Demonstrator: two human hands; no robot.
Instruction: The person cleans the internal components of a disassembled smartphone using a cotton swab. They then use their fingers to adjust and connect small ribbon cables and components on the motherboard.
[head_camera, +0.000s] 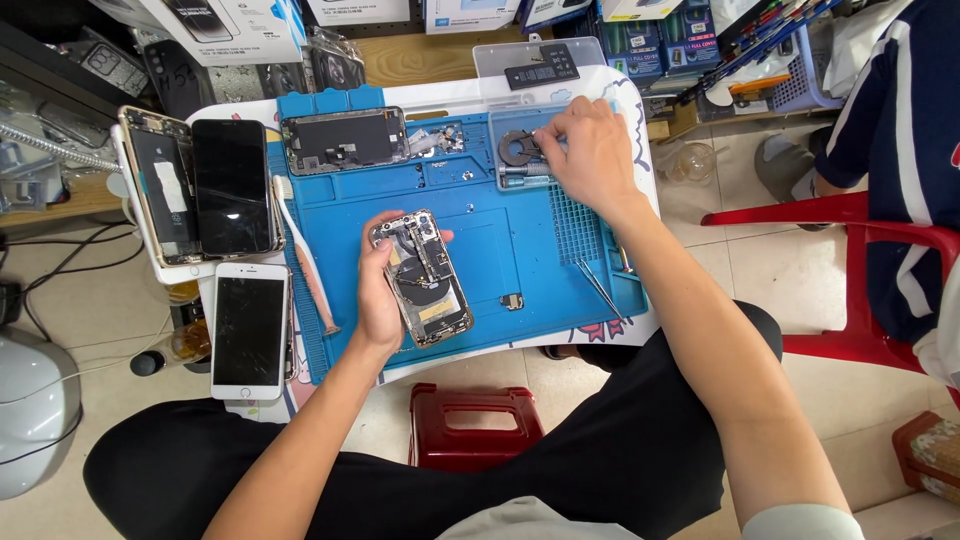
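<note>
Two hands at work over one opened phone on a blue repair mat.

Count: one opened phone (421, 277) in hand; one more stripped phone body (345, 140) at the mat's top left; three phones (232, 186) off the mat's left edge, two dark-screened and one open-backed; one toothbrush (303, 255); one pair of tweezers (600, 288). Surface: blue mat (510, 235) on a small white table, tiled floor below, red stool (475, 425) underneath, red chair at right. Left hand (378, 290) has fingers curled and clamped on the opened phone's edges, mid-mat. Right hand (590, 155) has fingertips pinched together at a dark round part (518, 148) in the mat's upper tray.
</note>
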